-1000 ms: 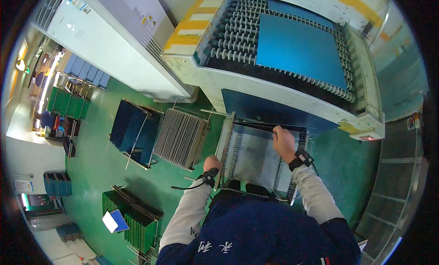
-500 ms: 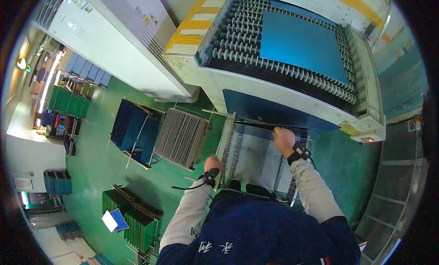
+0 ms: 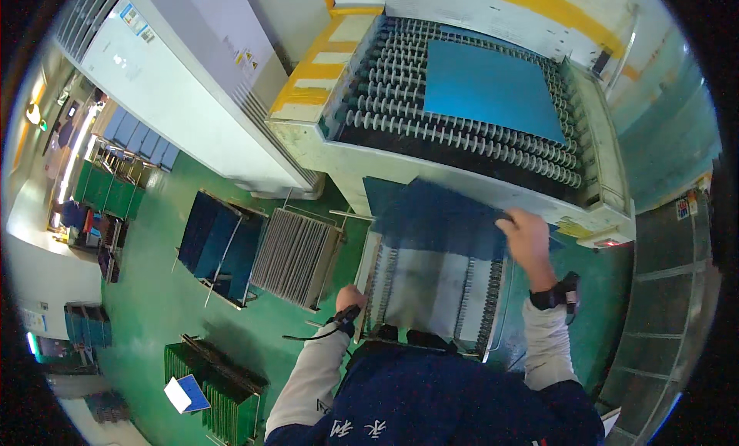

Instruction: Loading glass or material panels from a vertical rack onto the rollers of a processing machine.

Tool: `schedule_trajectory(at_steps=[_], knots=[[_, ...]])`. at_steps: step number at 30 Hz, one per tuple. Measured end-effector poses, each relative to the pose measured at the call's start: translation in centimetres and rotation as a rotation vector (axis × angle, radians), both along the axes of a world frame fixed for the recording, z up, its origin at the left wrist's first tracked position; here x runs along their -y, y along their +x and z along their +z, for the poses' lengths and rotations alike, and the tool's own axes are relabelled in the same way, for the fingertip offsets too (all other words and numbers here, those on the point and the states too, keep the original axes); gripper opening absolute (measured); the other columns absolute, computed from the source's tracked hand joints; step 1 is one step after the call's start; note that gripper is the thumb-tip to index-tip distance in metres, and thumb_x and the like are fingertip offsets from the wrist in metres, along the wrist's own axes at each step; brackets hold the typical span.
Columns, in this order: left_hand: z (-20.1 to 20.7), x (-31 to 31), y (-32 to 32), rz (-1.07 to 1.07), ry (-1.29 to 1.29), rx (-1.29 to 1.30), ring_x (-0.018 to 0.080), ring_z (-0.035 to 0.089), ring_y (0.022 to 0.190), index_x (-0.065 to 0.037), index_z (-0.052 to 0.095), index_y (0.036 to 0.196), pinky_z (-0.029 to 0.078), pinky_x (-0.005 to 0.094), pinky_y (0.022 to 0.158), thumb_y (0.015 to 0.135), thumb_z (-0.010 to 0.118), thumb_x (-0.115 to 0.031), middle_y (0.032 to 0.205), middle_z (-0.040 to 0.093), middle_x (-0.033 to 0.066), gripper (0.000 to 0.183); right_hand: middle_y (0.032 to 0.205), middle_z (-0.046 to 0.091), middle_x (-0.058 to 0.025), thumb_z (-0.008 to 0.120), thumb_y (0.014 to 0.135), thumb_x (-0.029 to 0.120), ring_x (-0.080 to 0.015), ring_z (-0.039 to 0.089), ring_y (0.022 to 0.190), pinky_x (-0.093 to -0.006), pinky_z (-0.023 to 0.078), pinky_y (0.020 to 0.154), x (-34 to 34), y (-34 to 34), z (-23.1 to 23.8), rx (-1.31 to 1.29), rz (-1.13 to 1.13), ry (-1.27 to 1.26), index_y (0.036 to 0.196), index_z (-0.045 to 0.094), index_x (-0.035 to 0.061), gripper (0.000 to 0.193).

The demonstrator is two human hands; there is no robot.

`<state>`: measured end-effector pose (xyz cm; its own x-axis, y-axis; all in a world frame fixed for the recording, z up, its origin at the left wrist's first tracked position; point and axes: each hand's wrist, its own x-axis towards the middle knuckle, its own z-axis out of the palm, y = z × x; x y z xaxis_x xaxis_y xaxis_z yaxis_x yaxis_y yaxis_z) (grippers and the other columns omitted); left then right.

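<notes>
In front of me stands a slotted rack with coiled-wire dividers along its sides and a bare greyish inside. My left hand is closed on the rack's left side rail. My right hand pinches the right edge of a thin dark blue panel, which is tilted and smeared by motion over the rack's far end. Part of another dark panel shows behind it, against the machine's front. Beyond, a bright blue panel lies flat on rows of white roller discs.
The pale roller machine with yellow tape spans the far side. At left on the green floor stand a rack of dark panels, a ribbed rack and a rack of green boards. A tall white cabinet rises at far left.
My right hand has moved right and nearer to its side of the rack. The dark blue panel's face now shows over the rack's far end. My left hand stays on the rail.
</notes>
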<state>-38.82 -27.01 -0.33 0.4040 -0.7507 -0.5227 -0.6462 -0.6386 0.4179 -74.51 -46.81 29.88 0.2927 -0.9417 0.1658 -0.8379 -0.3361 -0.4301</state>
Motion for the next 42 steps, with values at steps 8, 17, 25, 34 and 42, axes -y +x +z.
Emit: schedule_trajectory(at_steps=[8,17,25,34,42], knots=[[-0.8,0.0,-0.4,0.075,0.024,0.079,0.0377,0.065,0.088,-0.005,0.067,0.086,0.052,0.0455,0.076,0.066,0.067,-0.022,0.088,0.068,0.0193,0.026,0.095,0.065,-0.0058,0.060,0.093,0.019,-0.0193,0.060,0.082,-0.0334,0.048,0.076,-1.9,-4.7,-6.2,1.370,-0.484,0.523,0.101,0.063,0.0030,0.018],[1.0,0.7,-0.7,0.016,0.120,0.037,0.0368,0.065,0.087,-0.005,0.067,0.085,0.052,0.0442,0.076,0.066,0.070,-0.025,0.086,0.068,0.0177,0.028,0.098,0.068,-0.0051,0.062,0.092,0.023,-0.0232,0.064,0.083,-0.0338,0.050,0.068,-4.3,-5.4,-10.8,1.939,-0.566,0.843,0.098,0.062,0.0097,0.015],[0.0,0.4,-0.2,-0.008,0.100,0.066,0.0379,0.065,0.087,-0.004,0.067,0.082,0.052,0.0445,0.077,0.067,0.067,-0.023,0.086,0.068,0.0192,0.025,0.100,0.066,-0.0110,0.062,0.091,0.017,-0.0270,0.063,0.090,-0.0403,0.053,0.079,-4.3,-2.5,-8.3,1.915,-0.524,0.951,0.103,0.060,0.0037,0.018],[-1.4,0.5,-0.1,0.030,0.109,0.030,0.0365,0.066,0.089,-0.006,0.070,0.088,0.053,0.0448,0.078,0.071,0.064,-0.021,0.090,0.069,0.0187,0.023,0.084,0.063,-0.0096,0.066,0.089,0.018,-0.0265,0.063,0.074,-0.0369,0.054,0.064,-3.7,-2.3,-8.9,1.789,-0.564,0.942,0.091,0.059,0.0041,0.016],[3.1,1.2,-1.6,0.001,0.117,-0.005,0.0342,0.066,0.089,-0.007,0.070,0.091,0.053,0.0434,0.078,0.070,0.068,-0.023,0.092,0.069,0.0155,0.026,0.077,0.060,-0.0064,0.069,0.087,0.020,-0.0252,0.063,0.072,-0.0357,0.052,0.062,-2.6,-0.8,-7.2,1.707,-0.580,0.910,0.085,0.058,0.0069,0.017]])
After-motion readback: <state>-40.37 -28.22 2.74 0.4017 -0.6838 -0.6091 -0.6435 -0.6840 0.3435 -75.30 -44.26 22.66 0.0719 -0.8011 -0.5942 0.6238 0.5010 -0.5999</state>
